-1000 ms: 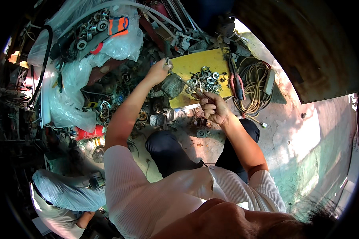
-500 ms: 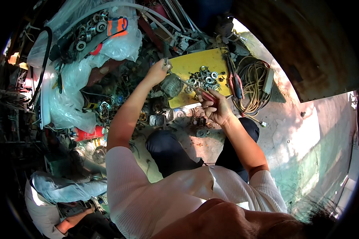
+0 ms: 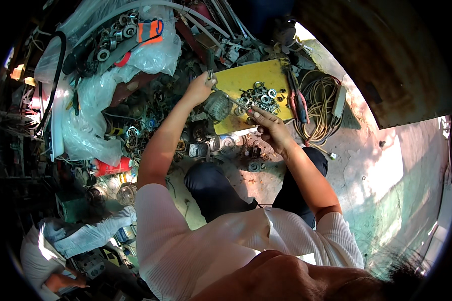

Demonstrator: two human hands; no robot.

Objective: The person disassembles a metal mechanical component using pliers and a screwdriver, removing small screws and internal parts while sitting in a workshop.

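Note:
My left hand (image 3: 201, 89) is closed around a slim metal part at the left edge of a yellow board (image 3: 246, 75). Just below it is a rounded grey ribbed part (image 3: 218, 106); whether the two are joined cannot be made out. My right hand (image 3: 270, 128) grips a screwdriver (image 3: 239, 104) by its red handle, most of which the fingers cover. The thin shaft points up and left to the part in my left hand; its tip is hard to see there. Several metal rings and small parts (image 3: 261, 98) lie on the board between my hands.
Red-and-black-handled pliers (image 3: 299, 105) lie on the board's right side, beside a coil of cable (image 3: 319, 108). Plastic sheeting (image 3: 93, 130) and piled scrap lie left. A rusty panel (image 3: 386, 65) rises at right. Another person's arm (image 3: 65, 282) shows at lower left.
My right hand has turned over the screwdriver's handle and now covers most of it. My left hand has stayed nearly still. The other person at lower left has shifted further left.

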